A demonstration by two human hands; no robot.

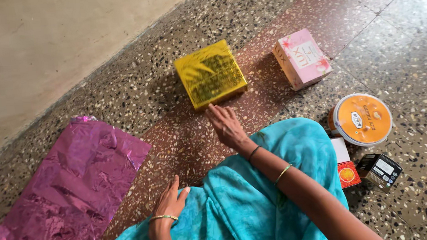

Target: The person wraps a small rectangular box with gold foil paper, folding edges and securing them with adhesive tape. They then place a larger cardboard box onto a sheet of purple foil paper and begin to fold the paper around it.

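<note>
Two bare hands are showing in the head view, both belonging to a person who is sitting on a speckled terrazzo floor (403,57) with turquoise cloth (246,204) draping over the lap. The right hand (227,126) is reaching forward with its fingers stretched out and lying close together, palm down, holding nothing; its fingertips are lying just short of the near edge of a square box wrapped in gold foil (210,74), and whether they are touching it cannot be told. That gold box is sitting flat on the floor, closed, near the foot of a pale wall (37,48). The left hand (170,200) is resting loosely curled on the turquoise cloth at the knee, gripping nothing. Left of it, a crinkled sheet of purple foil wrap (68,192) is lying spread out on the floor. To the right of the gold box, well apart from it, a pink soap carton (302,58) is lying closed. Nearer the person's right side, a round tub with an orange lid (361,119) is standing shut, its contents hidden. Just beside it, a small red and white box (345,167) and a small dark box (380,170) are sitting, the red one partly tucked behind the cloth. Nothing is lying between the right hand and the gold box.
</note>
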